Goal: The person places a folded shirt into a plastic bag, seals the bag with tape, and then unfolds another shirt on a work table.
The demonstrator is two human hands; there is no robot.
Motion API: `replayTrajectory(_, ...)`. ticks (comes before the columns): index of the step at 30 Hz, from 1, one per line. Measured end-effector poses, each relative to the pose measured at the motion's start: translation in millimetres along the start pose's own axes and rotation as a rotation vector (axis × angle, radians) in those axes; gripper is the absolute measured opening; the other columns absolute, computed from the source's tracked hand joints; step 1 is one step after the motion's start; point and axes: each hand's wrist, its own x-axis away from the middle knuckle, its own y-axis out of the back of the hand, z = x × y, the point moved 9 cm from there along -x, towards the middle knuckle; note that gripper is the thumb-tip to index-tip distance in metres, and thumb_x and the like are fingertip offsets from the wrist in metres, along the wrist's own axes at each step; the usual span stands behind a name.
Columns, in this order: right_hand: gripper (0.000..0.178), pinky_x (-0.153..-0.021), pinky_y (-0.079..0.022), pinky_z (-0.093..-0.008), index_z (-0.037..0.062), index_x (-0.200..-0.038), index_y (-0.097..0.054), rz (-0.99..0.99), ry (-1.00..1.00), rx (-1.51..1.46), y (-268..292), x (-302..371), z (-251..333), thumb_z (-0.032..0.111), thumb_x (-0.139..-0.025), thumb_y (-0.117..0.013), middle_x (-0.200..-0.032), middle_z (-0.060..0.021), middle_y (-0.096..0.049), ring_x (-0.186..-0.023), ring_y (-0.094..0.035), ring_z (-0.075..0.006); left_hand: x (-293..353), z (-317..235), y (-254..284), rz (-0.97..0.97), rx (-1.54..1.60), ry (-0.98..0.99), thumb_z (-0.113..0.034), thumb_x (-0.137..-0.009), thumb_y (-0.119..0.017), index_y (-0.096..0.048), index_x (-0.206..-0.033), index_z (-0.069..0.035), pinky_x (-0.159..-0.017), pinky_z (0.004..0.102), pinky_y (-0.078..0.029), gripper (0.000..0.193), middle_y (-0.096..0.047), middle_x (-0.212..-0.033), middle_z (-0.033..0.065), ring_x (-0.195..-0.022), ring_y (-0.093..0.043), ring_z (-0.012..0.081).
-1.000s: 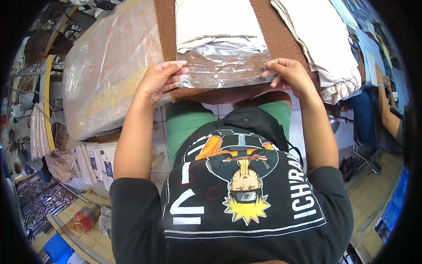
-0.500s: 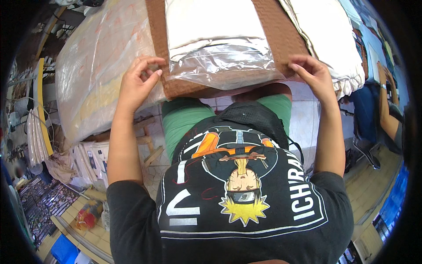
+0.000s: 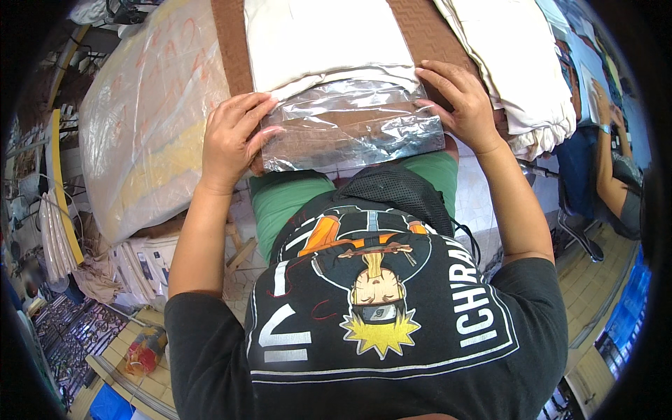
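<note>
A folded white garment (image 3: pixel 325 38) lies in front of me with a clear plastic bag (image 3: pixel 350 136) at its near end. The bag's loose flap spreads toward me, past the brown surface's near edge. My left hand (image 3: pixel 238 136) holds the flap's left side, thumb lying over the plastic and fingers curled by the garment's corner. At the right side, my right hand (image 3: pixel 465 105) has its thumb on the plastic's edge and its fingertips at the garment's near right corner. The undersides of both hands are hidden.
Under the garment is a brown textured cover (image 3: pixel 448 35). A big plastic-wrapped bundle (image 3: pixel 150 119) stands at the left. More white cloth (image 3: pixel 521 77) lies at the right. Beyond it, another person's forearms (image 3: pixel 605 147) reach over blue fabric. A yellow-edged board (image 3: pixel 56 189) stands far left.
Both hands have moved inward from beside the bag onto its edges. The flap, which drooped at the near edge, now spreads flatter and farther toward me.
</note>
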Motion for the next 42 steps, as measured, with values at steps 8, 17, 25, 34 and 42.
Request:
replayTrajectory(8,0.028,-0.083,-0.047,-0.0343,0.0136,-0.104,-0.068,-0.028,0.102,0.013,-6,-4,8,0.016,-0.077,-0.068,-0.11,-0.0024,-0.065,-0.108,-0.059,-0.0218,-9,-14,-1,-0.062,0.002,-0.053,-0.005,-0.073,-0.07,-0.067,-0.104,-0.009,-0.084,0.0351,-0.048,0.031,-0.064,-0.106,0.0048,-0.099,-0.059,0.0246)
replayTrajectory(17,0.014,-0.072,-0.048,-0.034,0.0051,-0.087,-0.071,-0.039,-0.239,-0.409,-7,-7,-17,0.017,-0.085,-0.064,-0.085,-0.0114,-0.068,-0.078,-0.065,-0.0252,-4,20,-5,0.023,0.391,0.347,-0.02,-0.092,-0.055,-0.069,-0.098,-0.005,-0.077,0.0298,-0.049,0.021,-0.069,-0.089,0.0066,-0.084,-0.064,0.0169)
replayTrajectory(25,0.033,-0.07,-0.05,-0.037,0.0044,-0.094,-0.069,0.148,-0.746,-0.415,-45,-6,-54,0.035,-0.083,-0.062,-0.08,-0.0162,-0.068,-0.074,-0.067,-0.0273,-6,52,-27,0.063,0.54,0.647,-0.026,-0.092,-0.055,-0.07,-0.097,-0.006,-0.07,0.0246,-0.047,0.025,-0.069,-0.083,0.0064,-0.077,-0.062,0.013)
replayTrajectory(34,0.032,-0.074,-0.05,-0.0338,0.0064,-0.092,-0.071,0.226,-0.846,-0.394,-47,-12,-58,0.036,-0.082,-0.063,-0.08,-0.0122,-0.069,-0.077,-0.066,-0.0222,-5,68,-43,0.127,0.624,0.799,-0.024,-0.091,-0.056,-0.07,-0.095,-0.007,-0.06,0.0211,-0.042,0.022,-0.061,-0.072,-0.0018,-0.064,-0.052,0.006)
replayTrajectory(42,0.021,-0.062,-0.049,-0.023,0.0011,-0.085,-0.067,-0.247,-0.817,-0.845,-60,-42,-64,0.021,-0.086,-0.063,-0.074,-0.0044,-0.069,-0.064,-0.062,-0.0086,-5,72,-50,0.142,0.722,0.829,-0.025,-0.093,-0.055,-0.067,-0.096,-0.006,-0.053,0.0176,-0.038,0.023,-0.058,-0.073,-0.0042,-0.059,-0.046,0.0028)
